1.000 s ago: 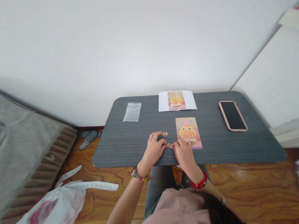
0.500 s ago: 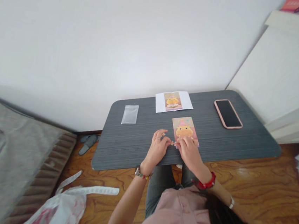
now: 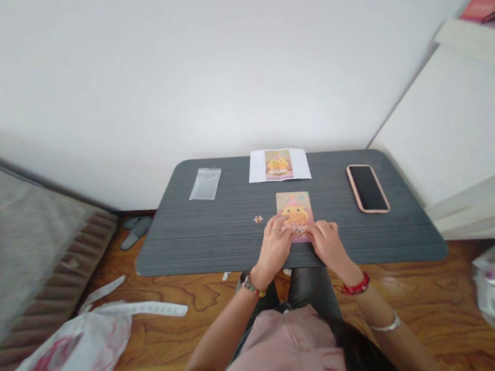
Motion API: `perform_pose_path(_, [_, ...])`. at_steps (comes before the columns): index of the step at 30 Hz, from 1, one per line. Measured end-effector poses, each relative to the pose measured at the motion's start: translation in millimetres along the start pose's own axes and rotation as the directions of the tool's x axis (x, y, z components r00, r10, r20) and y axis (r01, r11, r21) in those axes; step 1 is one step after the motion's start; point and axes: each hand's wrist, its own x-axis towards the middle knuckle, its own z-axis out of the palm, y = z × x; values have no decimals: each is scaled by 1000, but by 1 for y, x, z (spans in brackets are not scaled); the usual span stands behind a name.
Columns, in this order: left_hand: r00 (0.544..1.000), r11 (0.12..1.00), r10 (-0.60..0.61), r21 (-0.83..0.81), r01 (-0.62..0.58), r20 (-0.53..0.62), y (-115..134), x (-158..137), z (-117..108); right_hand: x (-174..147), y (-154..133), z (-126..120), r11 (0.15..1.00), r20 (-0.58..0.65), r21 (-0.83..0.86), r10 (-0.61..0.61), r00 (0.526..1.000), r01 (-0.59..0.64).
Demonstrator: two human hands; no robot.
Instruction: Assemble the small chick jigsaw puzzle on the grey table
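Note:
A small jigsaw puzzle [image 3: 297,204] of a yellow cartoon animal in a pink party hat lies on the dark table, most of its picture joined. My left hand [image 3: 276,243] bends its fingers over the lower left part, thumb and fingertips on the puzzle. At the lower right edge, my right hand [image 3: 329,247] has its fingers drawn together against the puzzle. Whether a single piece sits between the fingertips is hidden. One loose puzzle piece [image 3: 257,219] lies on the table left of my left hand.
Behind the puzzle lies a creased white sheet [image 3: 257,166] printed with the same picture. A clear zip bag [image 3: 205,184] is at the left of the table [image 3: 208,234], a pink-cased phone [image 3: 368,189] at the right. A wall and white cabinet border the table.
My left hand has moved right, from beside the puzzle onto its lower left. My right hand has shifted to the right edge. A loose piece now shows on the table. The view has shifted slightly.

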Motion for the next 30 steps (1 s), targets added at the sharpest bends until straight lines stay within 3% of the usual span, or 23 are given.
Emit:
perform_pose_path(7, [999,999,-32,-17,31,-19,-5,-3,-3,3,-6,1,1000,-5,20,-16,1000,16])
perform_pose_path(14, [978,973,-197,-137,187,-61,-1,-2,-7,6,-14,-9,999,-80,23,36,996,-34])
perform_pose_path(18, [951,928,-300,-256,272,-75,7,-3,-11,5,-24,-19,997,-105,12,78,991,-77])
perform_pose_path(24, [901,803,-434,-448,392,10,15,5,-17,2,-42,-26,991,-190,8,132,973,-133])
perform_pose_path(27, [900,802,-434,-443,402,32,12,12,-18,3,-44,-26,987,-215,52,162,963,-154])
perform_pose_path(30, [943,878,-331,-354,323,39,6,19,-22,6,-39,-28,975,-200,146,195,960,-167])
